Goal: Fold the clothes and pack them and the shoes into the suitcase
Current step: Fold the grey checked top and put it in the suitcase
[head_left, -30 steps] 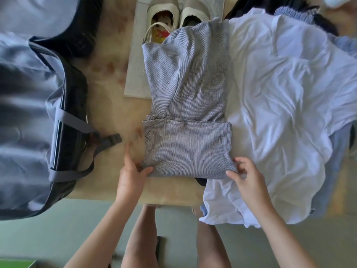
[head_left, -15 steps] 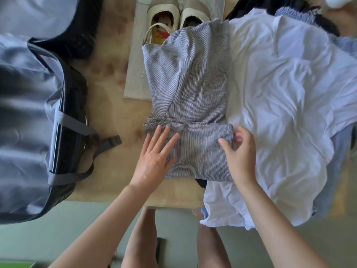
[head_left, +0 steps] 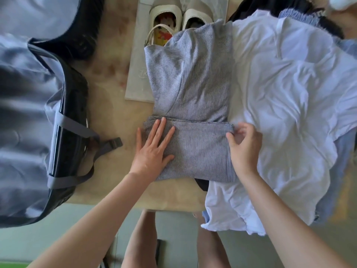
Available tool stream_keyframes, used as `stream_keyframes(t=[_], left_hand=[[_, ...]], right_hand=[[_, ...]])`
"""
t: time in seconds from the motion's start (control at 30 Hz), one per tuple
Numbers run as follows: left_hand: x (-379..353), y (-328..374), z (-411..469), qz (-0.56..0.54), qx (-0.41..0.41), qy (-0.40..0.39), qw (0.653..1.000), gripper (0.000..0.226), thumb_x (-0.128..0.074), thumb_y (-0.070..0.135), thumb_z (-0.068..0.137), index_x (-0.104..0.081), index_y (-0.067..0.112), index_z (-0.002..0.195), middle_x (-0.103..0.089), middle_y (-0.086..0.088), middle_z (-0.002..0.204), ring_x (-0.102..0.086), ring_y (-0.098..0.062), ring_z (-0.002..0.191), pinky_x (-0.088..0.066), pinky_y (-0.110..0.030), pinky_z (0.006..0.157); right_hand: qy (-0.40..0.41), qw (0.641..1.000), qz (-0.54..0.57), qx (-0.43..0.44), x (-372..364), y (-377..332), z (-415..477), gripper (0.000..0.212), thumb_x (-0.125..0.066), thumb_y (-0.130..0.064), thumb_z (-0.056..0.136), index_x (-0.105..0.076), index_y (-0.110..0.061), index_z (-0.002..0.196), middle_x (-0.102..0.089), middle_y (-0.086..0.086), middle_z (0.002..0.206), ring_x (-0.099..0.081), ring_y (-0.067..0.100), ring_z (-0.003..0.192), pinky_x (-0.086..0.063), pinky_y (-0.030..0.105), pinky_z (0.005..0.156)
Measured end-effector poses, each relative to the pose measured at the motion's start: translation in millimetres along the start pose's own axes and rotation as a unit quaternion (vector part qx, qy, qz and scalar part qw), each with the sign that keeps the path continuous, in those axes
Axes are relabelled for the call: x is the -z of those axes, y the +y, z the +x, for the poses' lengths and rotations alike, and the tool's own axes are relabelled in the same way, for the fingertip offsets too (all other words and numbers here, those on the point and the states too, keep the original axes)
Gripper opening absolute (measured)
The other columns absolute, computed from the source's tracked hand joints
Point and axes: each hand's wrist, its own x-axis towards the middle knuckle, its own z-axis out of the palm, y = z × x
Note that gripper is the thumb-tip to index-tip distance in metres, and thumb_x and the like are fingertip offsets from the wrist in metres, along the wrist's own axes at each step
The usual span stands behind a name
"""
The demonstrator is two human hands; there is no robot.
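We have a single wide-angle view, worn on the head. We look forward and steeply down, close above the tabletop [head_left: 110, 113], from the suitcase [head_left: 23, 117] at left to the clothes [head_left: 289, 113] at right, with the floor [head_left: 175, 229] along the bottom.

suitcase [head_left: 73, 105]: cut by left edge | shoes [head_left: 168, 8]: partly under grey top [head_left: 193, 84]

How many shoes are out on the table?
2. The shoe with the colourful insole and the second shoe beside it sit on a pale bag at the far side, their near ends under the grey striped garment. More could be hidden.
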Motion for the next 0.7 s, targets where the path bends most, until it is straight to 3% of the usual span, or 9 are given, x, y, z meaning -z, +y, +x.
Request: stream_keyframes(t=[0.13, 0.27, 0.37, 0.43, 0.5, 0.6, 0.7], left_hand=[[7.4, 8.2, -8.1, -0.049, -0.024, 0.070, 0.996, 0.078, -0.058, 0.038, 0.090, -0.017, 0.017, 0.153, 0.002, -0.008, 0.161, 0.005, -0.024, 0.148, -0.001, -0.055, 0.117], [-6.1, 8.8, -29.4, -0.029, -0.150, 0.057, 0.987, 0.085, -0.064, 0.047, 0.082, -0.025, 0.018, 0.151, -0.013, -0.007, 0.160, -0.011, -0.026, 0.147, -0.013, -0.049, 0.115], [-24.1, -5.7, -42.1, 0.005, -0.154, -0.007, 0.988, 0.098, -0.060, 0.061, 0.078, -0.015, 0.018, 0.153, -0.010, -0.006, 0.161, -0.008, -0.024, 0.147, -0.012, -0.050, 0.114], [-25.8, -8.8, -42.7, -0.009, -0.156, -0.025, 0.987, 0.088, -0.044, 0.064, 0.085, -0.011, 0.021, 0.154, -0.007, -0.003, 0.161, -0.003, -0.022, 0.148, -0.011, -0.051, 0.114], [-11.8, -2.2, -36.2, -0.106, -0.125, -0.005, 0.986, 0.071, -0.032, 0.061, 0.092, -0.023, 0.024, 0.152, -0.018, 0.000, 0.159, -0.012, -0.018, 0.147, -0.017, -0.049, 0.115], [27.4, -1.1, -12.6, -0.232, -0.067, 0.135, 0.961, 0.047, -0.045, 0.040, 0.095, -0.052, 0.017, 0.136, -0.051, -0.004, 0.140, -0.048, -0.023, 0.127, -0.042, -0.046, 0.101], [73.4, -11.5, 27.5, -0.288, 0.004, 0.238, 0.928, 0.044, -0.061, 0.025, 0.092, -0.053, 0.014, 0.134, -0.052, -0.006, 0.134, -0.050, -0.021, 0.123, -0.040, -0.036, 0.102]], right_hand=[[0.011, 0.985, -0.015, 0.170, 20.9, -13.9, -18.3, 0.031, -0.068, -0.012, 0.084, -0.057, -0.005, 0.112, -0.054, 0.011, 0.114, -0.047, 0.026, 0.109, -0.030, 0.025, 0.099], [-0.139, 0.940, -0.070, 0.304, 20.5, 9.2, -50.3, 0.044, -0.062, -0.041, 0.085, -0.057, -0.012, 0.118, -0.055, 0.004, 0.124, -0.050, 0.021, 0.114, -0.034, 0.033, 0.100], [-0.229, 0.904, -0.137, 0.335, 14.8, 37.0, -61.4, 0.056, -0.068, -0.040, 0.082, -0.051, -0.016, 0.130, -0.042, 0.002, 0.142, -0.043, 0.023, 0.129, -0.027, 0.041, 0.112], [-0.262, 0.904, -0.120, 0.317, 15.1, 39.9, -62.8, 0.056, -0.060, -0.045, 0.087, -0.050, -0.017, 0.134, -0.040, 0.001, 0.146, -0.039, 0.020, 0.134, -0.023, 0.040, 0.115], [-0.270, 0.930, -0.047, 0.246, 19.8, 27.9, -55.8, 0.054, -0.049, -0.054, 0.091, -0.059, -0.016, 0.128, -0.047, -0.002, 0.141, -0.042, 0.015, 0.129, -0.026, 0.033, 0.113], [-0.214, 0.962, 0.093, 0.142, 29.8, -5.2, -25.5, 0.042, -0.060, -0.040, 0.088, -0.063, -0.013, 0.120, -0.053, -0.003, 0.132, -0.046, 0.008, 0.125, -0.030, 0.019, 0.108], [-0.153, 0.973, 0.155, 0.070, 32.6, -41.5, 26.5, 0.040, -0.069, -0.022, 0.086, -0.059, -0.014, 0.124, -0.053, -0.003, 0.129, -0.046, 0.006, 0.124, -0.031, 0.013, 0.105]])
